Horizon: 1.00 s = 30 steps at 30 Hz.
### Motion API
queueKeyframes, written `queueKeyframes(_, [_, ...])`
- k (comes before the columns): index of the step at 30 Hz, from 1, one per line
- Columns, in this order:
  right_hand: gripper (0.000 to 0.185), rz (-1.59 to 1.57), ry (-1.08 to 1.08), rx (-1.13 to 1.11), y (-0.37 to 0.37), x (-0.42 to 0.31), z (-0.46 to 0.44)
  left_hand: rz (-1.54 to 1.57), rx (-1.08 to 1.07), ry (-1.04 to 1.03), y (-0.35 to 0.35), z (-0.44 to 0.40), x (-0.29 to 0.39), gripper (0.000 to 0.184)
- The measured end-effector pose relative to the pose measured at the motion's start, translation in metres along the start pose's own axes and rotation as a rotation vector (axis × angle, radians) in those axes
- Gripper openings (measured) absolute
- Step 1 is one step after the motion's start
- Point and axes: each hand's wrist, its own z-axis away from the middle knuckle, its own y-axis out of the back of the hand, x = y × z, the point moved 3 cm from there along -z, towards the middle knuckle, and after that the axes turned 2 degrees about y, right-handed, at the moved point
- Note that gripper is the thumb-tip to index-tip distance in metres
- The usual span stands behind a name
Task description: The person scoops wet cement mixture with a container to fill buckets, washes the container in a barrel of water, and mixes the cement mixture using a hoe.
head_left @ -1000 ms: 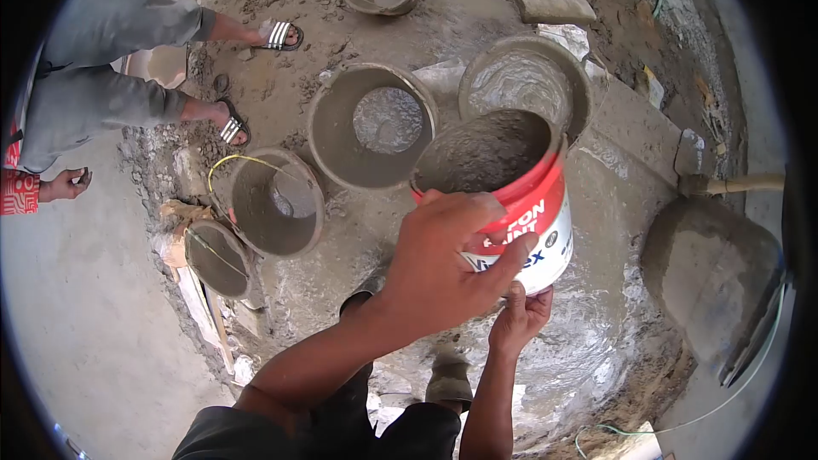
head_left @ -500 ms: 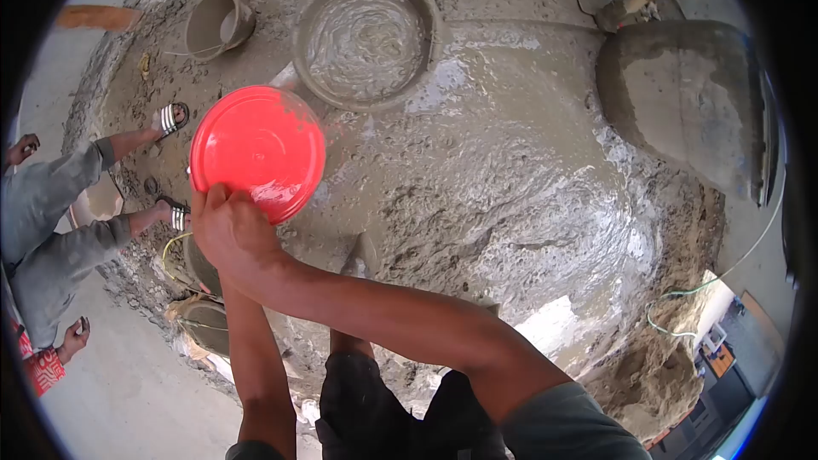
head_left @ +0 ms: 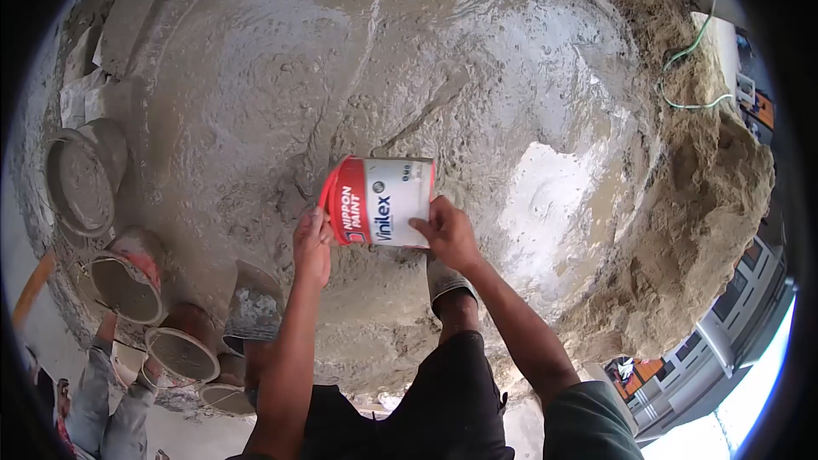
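Note:
A red and white paint bucket (head_left: pixel 381 203) lies tilted on its side above the wet grey mortar (head_left: pixel 281 102), its red rim facing left. The bucket's inside is hidden from view. My left hand (head_left: pixel 313 243) grips the bucket at the red rim end, fingers wrapped round it. At the other end, my right hand (head_left: pixel 447 232) holds the base, with the thumb on the white side. Below and between my arms, a boot (head_left: pixel 445 277) stands in the mortar, and another boot (head_left: pixel 254 307) is by my left forearm.
Along the left edge stand a round tub (head_left: pixel 81 183) and several mortar-stained buckets (head_left: pixel 128 285). A person's legs (head_left: pixel 111 400) show at the lower left. Dry sand (head_left: pixel 699 247) is heaped at the right, with a green cord (head_left: pixel 673 77) above it.
The view has swung to the right. The bucket, upright with mortar in it at first, then seen from its red end, now lies sideways. My right hand has moved to its base.

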Motion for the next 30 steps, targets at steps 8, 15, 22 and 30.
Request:
queueKeyframes(8, [0.029, -0.144, -0.275, 0.667, 0.286, 0.342, -0.013, -0.285, -0.594, 0.151, -0.348, -0.154, -0.317, 0.026])
queueKeyframes(15, [0.133, 0.207, -0.528, 0.942, 0.225, 0.382, -0.127, -0.633, -0.494, 0.030, -0.291, -0.252, -0.344, 0.018])
queueKeyframes(22, [0.131, -0.164, -0.400, 0.836, 0.138, 0.328, -0.145, -0.195, -0.418, 0.347, -0.196, -0.224, -0.237, 0.015])
queueKeyframes(30, [0.122, -0.188, -0.370, 0.910, 0.001, 0.226, -0.134, -0.279, -0.487, 0.329, -0.086, -0.217, -0.123, 0.014])
